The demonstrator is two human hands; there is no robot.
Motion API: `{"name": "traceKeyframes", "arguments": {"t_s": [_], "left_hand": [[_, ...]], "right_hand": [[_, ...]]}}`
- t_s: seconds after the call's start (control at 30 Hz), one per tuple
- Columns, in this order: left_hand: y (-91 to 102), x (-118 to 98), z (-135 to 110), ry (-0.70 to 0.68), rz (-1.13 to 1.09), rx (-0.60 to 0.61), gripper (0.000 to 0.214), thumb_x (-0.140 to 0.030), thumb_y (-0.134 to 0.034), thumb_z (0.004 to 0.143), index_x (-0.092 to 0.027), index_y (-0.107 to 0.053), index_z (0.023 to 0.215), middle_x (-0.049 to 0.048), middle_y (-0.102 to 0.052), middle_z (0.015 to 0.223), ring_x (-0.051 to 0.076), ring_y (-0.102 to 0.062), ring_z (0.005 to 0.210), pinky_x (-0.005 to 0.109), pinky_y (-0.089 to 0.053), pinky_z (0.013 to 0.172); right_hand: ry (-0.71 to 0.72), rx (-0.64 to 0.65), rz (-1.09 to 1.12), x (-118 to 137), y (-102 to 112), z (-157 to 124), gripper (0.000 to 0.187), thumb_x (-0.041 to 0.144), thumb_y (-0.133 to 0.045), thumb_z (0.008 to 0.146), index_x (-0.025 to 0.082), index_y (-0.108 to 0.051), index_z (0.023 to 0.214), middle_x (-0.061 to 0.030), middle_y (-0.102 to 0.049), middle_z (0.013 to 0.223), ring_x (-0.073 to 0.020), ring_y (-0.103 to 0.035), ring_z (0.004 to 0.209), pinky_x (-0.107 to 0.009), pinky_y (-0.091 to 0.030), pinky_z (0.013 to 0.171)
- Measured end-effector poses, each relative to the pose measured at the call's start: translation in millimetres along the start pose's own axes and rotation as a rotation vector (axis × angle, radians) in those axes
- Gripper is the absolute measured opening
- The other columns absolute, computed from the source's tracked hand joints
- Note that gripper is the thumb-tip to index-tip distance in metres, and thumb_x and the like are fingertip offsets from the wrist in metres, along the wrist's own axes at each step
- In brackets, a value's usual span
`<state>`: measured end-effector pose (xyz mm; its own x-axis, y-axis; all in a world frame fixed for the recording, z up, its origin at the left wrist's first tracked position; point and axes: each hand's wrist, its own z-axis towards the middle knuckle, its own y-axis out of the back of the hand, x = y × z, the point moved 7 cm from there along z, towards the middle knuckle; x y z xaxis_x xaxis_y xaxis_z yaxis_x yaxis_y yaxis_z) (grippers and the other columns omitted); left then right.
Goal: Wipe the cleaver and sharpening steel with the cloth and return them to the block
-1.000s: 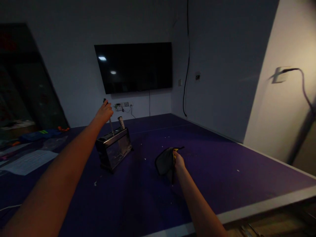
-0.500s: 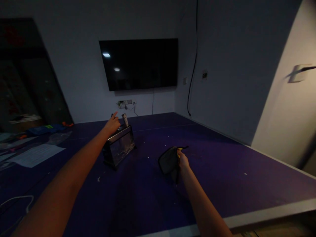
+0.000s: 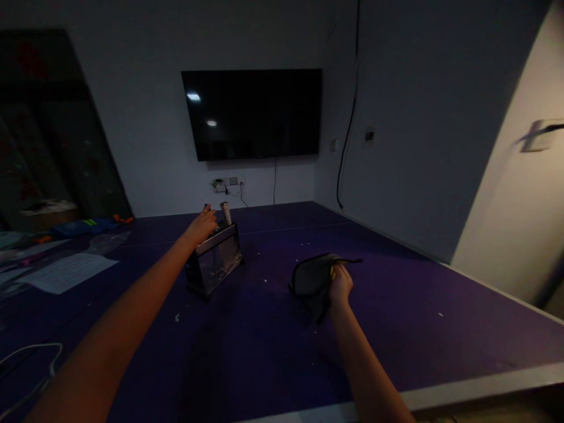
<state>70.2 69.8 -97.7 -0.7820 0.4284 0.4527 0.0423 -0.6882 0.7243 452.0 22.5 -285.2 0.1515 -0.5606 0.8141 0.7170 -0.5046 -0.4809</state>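
My left hand [image 3: 203,226] is at the top of a black box-shaped holder [image 3: 219,264] with a shiny side panel. Its fingers are bent together near a small dark upright piece, too dim to make out. A pale, speckled handle-like piece [image 3: 226,212] sticks up from the holder, just right of that hand. My right hand [image 3: 341,284] is closed on the edge of a dark grey fabric pouch [image 3: 311,277] with black trim. A bit of yellow shows at its fingers. The pouch hangs tilted over the purple tabletop [image 3: 264,341].
Papers [image 3: 66,272] and a clear plastic bag [image 3: 108,241] lie at the left, with a blue item [image 3: 81,228] behind them. A white cable [image 3: 55,355] curls at the near left. A television [image 3: 255,114] hangs on the far wall.
My right hand has moved slightly right with the pouch, which has turned and spread wider. My left hand's pointing finger has bent in at the holder's top.
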Motion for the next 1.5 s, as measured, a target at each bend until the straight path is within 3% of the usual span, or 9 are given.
{"name": "traceKeyframes", "arguments": {"t_s": [0.07, 0.17, 0.3, 0.5, 0.67, 0.87, 1.27, 1.37, 1.5], "left_hand": [[12.9, -2.7, -13.6, 0.114, -0.058, -0.133, 0.033, 0.0, -0.043, 0.067, -0.019, -0.07, 0.072, 0.0103, -0.067, 0.09, 0.024, -0.049, 0.114, 0.049, -0.016, 0.11], [40.4, -5.6, -50.2, 0.415, -0.109, -0.48, 0.036, -0.005, -0.045, 0.07, -0.021, -0.068, 0.092, 0.0087, -0.064, 0.108, 0.026, -0.045, 0.119, 0.057, -0.01, 0.108], [54.8, -2.9, -116.5, 0.966, -0.173, -0.892, 0.036, -0.032, -0.055, 0.078, -0.018, -0.061, 0.11, 0.0127, -0.055, 0.122, 0.03, -0.039, 0.123, 0.059, -0.013, 0.106], [19.5, 8.8, -150.2, 1.42, -0.442, -0.921, 0.087, -0.06, -0.062, 0.065, -0.009, -0.039, 0.132, 0.0207, -0.041, 0.135, 0.033, -0.031, 0.129, 0.051, -0.017, 0.108], [-0.1, 9.9, -142.9, 1.488, -0.599, -0.751, 0.102, -0.064, -0.064, 0.059, -0.011, -0.029, 0.139, 0.0207, -0.031, 0.142, 0.035, -0.019, 0.135, 0.051, -0.013, 0.11], [-2.6, 3.5, -131.7, 1.476, -0.637, -0.634, 0.108, -0.062, -0.068, 0.056, -0.014, -0.023, 0.141, 0.0214, -0.028, 0.144, 0.036, -0.017, 0.136, 0.058, -0.011, 0.107], [-31.1, 0.0, -129.6, 1.46, -0.597, -0.681, 0.09, -0.059, -0.061, 0.066, -0.011, -0.033, 0.137, 0.0202, -0.038, 0.139, 0.033, -0.032, 0.131, 0.049, -0.019, 0.109], [-35.1, -0.1, -129.7, 1.436, -0.602, -0.71, 0.085, -0.06, -0.056, 0.07, -0.01, -0.035, 0.136, 0.0205, -0.039, 0.139, 0.033, -0.031, 0.131, 0.051, -0.017, 0.108], [-39.2, 1.0, -130.4, 1.391, -0.632, -0.799, 0.084, -0.061, -0.055, 0.071, -0.009, -0.037, 0.134, 0.0214, -0.038, 0.139, 0.032, -0.031, 0.131, 0.048, -0.018, 0.109]], "right_hand": [[0.1, -0.131, -0.094, 22.8, 15.0, 0.4, 0.022, 0.039, -0.056, 0.07, 0.017, -0.055, 0.068, 0.0027, -0.051, 0.059, -0.0131, -0.048, 0.059, -0.024, -0.038, 0.056], [0.349, -0.299, -0.565, 58.8, 24.9, -5.4, 0.021, 0.033, -0.052, 0.072, 0.016, -0.062, 0.076, -0.0057, -0.061, 0.073, -0.0201, -0.054, 0.073, -0.029, -0.039, 0.067], [0.236, -0.394, -0.952, 57.5, 36.2, -1.5, 0.033, 0.031, -0.045, 0.074, 0.014, -0.067, 0.094, -0.0136, -0.064, 0.088, -0.0271, -0.057, 0.081, -0.034, -0.039, 0.068], [0.018, -0.449, -1.157, 32.6, 70.7, 12.0, 0.037, 0.021, -0.039, 0.073, 0.017, -0.068, 0.096, -0.0179, -0.061, 0.102, -0.0345, -0.053, 0.092, -0.045, -0.037, 0.069], [0.172, -0.636, -1.108, 38.6, 78.8, 4.5, 0.032, 0.016, -0.048, 0.064, 0.023, -0.067, 0.089, -0.0127, -0.049, 0.126, -0.0365, -0.04, 0.111, -0.057, -0.028, 0.085], [0.247, -0.676, -1.04, 51.9, 75.4, -2.4, 0.034, 0.014, -0.05, 0.064, 0.024, -0.065, 0.093, -0.008, -0.046, 0.131, -0.0346, -0.036, 0.118, -0.056, -0.025, 0.09], [0.275, -0.998, -0.815, 83.6, 89.9, -23.0, 0.026, 0.022, -0.039, 0.081, 0.027, -0.05, 0.104, -0.0113, -0.051, 0.115, -0.0301, -0.044, 0.113, -0.055, -0.029, 0.093], [0.287, -0.933, -0.876, 85.7, 87.2, -19.2, 0.021, 0.025, -0.045, 0.078, 0.028, -0.055, 0.096, -0.0091, -0.053, 0.113, -0.0316, -0.044, 0.112, -0.054, -0.028, 0.092], [0.206, -0.675, -1.044, 68.6, 83.3, 1.2, 0.017, 0.022, -0.048, 0.073, 0.024, -0.064, 0.078, -0.0107, -0.061, 0.103, -0.0326, -0.047, 0.106, -0.051, -0.03, 0.087]]}}
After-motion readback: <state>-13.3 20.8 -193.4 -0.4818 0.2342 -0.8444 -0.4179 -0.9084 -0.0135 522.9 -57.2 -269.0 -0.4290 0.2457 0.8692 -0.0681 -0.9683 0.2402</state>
